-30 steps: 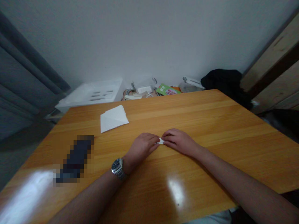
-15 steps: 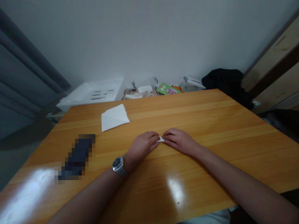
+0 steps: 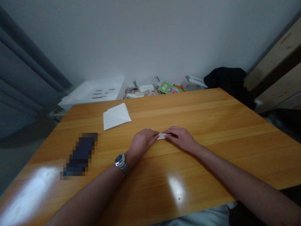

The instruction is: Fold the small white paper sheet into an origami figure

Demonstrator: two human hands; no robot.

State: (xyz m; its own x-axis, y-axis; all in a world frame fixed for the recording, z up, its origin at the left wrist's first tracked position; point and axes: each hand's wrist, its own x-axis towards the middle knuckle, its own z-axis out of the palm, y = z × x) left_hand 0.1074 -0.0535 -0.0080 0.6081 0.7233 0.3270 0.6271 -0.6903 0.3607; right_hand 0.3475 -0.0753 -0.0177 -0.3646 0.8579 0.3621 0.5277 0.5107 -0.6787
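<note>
A small strip of folded white paper (image 3: pixel 161 136) lies low over the middle of the wooden table (image 3: pixel 150 169). My left hand (image 3: pixel 144 141), with a metal watch (image 3: pixel 120 161) on its wrist, pinches the strip's left end between thumb and fingers. At the right end, my right hand (image 3: pixel 180 137) grips it the same way, thumb in front and fingers behind. The fingers cover both ends of the strip. Farther back on the left are white paper sheets (image 3: pixel 116 116), lying flat and apart from both hands.
A dark, pixelated oblong (image 3: pixel 81 155) lies on the table's left side. Past the far edge stand a white tray-like container (image 3: pixel 94 89), a green booklet (image 3: pixel 168 88) among clutter, and a black cloth-like heap (image 3: pixel 225 80). A grey curtain (image 3: pixel 25 59) hangs at left.
More of the white strip shows between my hands now, as the fingers have shifted slightly apart. The whole view has moved a little.
</note>
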